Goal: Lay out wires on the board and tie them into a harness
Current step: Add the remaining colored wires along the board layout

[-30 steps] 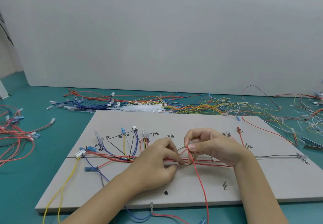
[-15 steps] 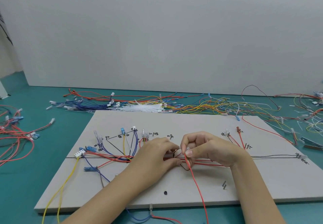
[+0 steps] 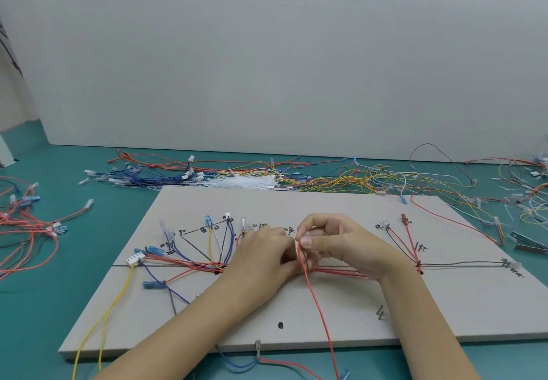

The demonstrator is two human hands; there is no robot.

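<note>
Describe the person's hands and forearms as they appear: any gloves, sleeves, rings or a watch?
Both the left hand and the right hand are bare, with no gloves. Forearms are bare too, with no sleeves in view. No rings, watch or wristband show. The visible nails are short and unpainted.

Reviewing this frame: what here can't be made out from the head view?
- Where the bundle of red wires gets tied: covered by the left hand and right hand.
- Far end of the long red wire: cut off by the bottom edge.
- Handwritten labels on the board: too small and blurred to read.
- Whether the left fingers pinch anything: hidden.
</note>
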